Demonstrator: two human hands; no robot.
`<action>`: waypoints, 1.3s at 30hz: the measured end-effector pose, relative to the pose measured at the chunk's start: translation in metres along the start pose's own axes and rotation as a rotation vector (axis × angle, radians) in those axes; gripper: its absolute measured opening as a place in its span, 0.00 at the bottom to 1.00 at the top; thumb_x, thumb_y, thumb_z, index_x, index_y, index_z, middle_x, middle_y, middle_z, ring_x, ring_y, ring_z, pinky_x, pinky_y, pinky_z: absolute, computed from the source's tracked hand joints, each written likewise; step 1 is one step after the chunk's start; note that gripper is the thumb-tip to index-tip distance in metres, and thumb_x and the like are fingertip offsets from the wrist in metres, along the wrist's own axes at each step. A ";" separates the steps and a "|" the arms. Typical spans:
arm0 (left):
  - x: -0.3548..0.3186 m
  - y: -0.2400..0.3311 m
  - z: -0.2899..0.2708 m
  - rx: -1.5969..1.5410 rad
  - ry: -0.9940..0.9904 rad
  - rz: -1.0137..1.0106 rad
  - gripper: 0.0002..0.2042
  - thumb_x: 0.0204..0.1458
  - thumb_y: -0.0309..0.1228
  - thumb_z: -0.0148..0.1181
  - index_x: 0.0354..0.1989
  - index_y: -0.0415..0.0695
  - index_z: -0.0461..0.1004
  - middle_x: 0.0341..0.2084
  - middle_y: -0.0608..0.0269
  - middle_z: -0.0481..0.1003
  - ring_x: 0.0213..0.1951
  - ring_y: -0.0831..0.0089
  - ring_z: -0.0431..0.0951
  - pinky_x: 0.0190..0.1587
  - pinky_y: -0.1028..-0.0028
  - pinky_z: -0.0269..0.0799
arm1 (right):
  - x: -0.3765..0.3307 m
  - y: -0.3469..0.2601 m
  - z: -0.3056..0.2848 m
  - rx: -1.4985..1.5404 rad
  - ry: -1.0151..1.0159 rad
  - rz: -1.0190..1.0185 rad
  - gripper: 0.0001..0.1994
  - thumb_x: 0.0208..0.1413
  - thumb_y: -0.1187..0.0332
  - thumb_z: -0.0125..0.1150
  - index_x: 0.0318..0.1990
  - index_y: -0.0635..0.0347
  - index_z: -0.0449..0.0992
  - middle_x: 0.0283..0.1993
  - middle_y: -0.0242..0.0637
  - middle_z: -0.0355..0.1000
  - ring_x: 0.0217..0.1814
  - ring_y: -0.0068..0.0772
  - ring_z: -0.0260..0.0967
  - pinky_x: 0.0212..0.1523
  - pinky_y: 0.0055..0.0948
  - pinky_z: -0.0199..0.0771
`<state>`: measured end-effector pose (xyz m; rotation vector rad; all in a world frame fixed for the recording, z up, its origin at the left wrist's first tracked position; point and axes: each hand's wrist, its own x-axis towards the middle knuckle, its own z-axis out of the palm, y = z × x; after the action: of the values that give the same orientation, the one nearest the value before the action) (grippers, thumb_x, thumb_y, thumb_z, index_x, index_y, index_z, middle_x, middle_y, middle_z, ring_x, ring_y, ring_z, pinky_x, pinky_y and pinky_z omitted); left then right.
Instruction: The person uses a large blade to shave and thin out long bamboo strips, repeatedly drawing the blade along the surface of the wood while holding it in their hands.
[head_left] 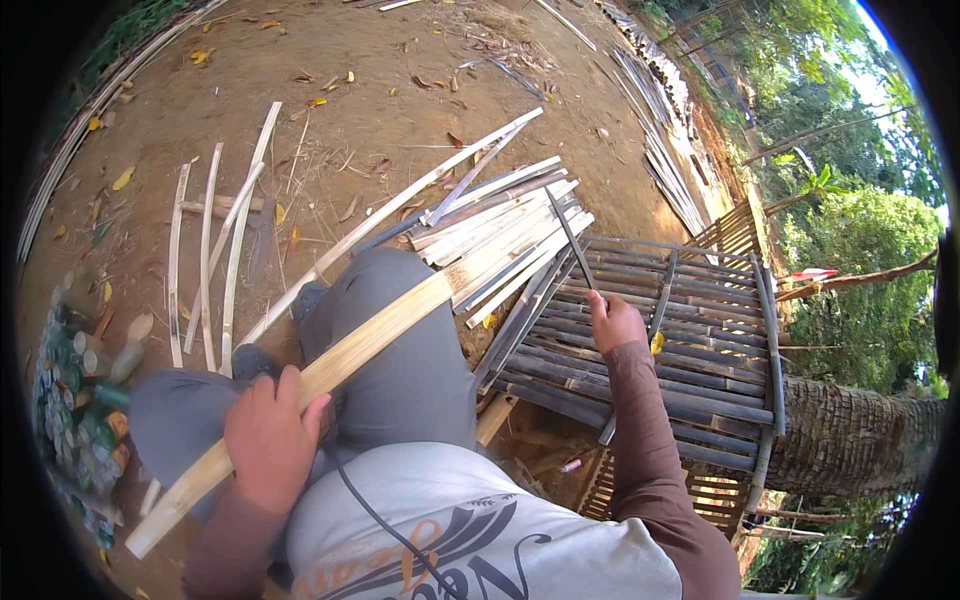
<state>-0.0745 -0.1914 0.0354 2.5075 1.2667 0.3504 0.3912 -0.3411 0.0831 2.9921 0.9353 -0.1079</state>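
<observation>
The left hand (268,432) is closed around a long split bamboo slat (330,372), which is laid across the lap and runs from the lower left up toward the centre. The right hand (615,322) is clenched on a thin dark strip (572,238), possibly a blade or a narrow sliver; which of the two cannot be told. That strip points up and away from the body, over the edge of a slatted bamboo platform (690,380).

Beyond the knees, a bundle of pale split slats (505,232) lies with its near ends touching the held slat. Further slats (205,255) are spread on the bare earth (380,120) to the left. A heap of cans and bottles (85,400) lies at the far left.

The step in hand is judged to be the positioning of the slat before it is worked. The next move is judged to call for a firm hold by the left hand while the strip is brought to the slat.
</observation>
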 end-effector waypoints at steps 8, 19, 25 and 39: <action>-0.009 0.009 0.009 0.022 0.038 -0.100 0.18 0.61 0.45 0.68 0.48 0.45 0.73 0.32 0.55 0.75 0.34 0.52 0.79 0.35 0.57 0.75 | -0.126 -0.002 -0.004 0.250 -0.081 -0.221 0.21 0.71 0.51 0.61 0.41 0.65 0.79 0.29 0.57 0.77 0.35 0.68 0.77 0.36 0.53 0.75; -0.006 -0.001 0.009 0.029 0.073 -0.038 0.18 0.60 0.44 0.69 0.47 0.45 0.74 0.31 0.56 0.77 0.35 0.53 0.81 0.36 0.58 0.76 | -0.103 -0.031 -0.007 0.073 -0.177 -0.327 0.25 0.72 0.46 0.56 0.40 0.64 0.79 0.31 0.55 0.78 0.37 0.65 0.77 0.38 0.55 0.74; -0.006 -0.003 0.010 0.015 0.067 -0.051 0.18 0.61 0.44 0.69 0.46 0.45 0.73 0.31 0.56 0.78 0.34 0.53 0.81 0.35 0.57 0.76 | -0.092 -0.028 0.003 0.153 -0.201 -0.312 0.26 0.72 0.47 0.56 0.39 0.65 0.79 0.30 0.58 0.77 0.37 0.67 0.77 0.39 0.55 0.75; -0.003 -0.002 0.009 -0.007 -0.001 -0.061 0.17 0.61 0.44 0.68 0.45 0.45 0.73 0.32 0.54 0.78 0.35 0.50 0.81 0.36 0.56 0.76 | -0.078 -0.031 0.020 0.206 -0.127 -0.316 0.26 0.73 0.45 0.56 0.39 0.65 0.79 0.29 0.57 0.77 0.36 0.68 0.76 0.39 0.57 0.74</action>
<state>-0.0746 -0.1937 0.0260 2.4569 1.3354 0.3395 0.3083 -0.3603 0.0693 2.9399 1.4540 -0.4140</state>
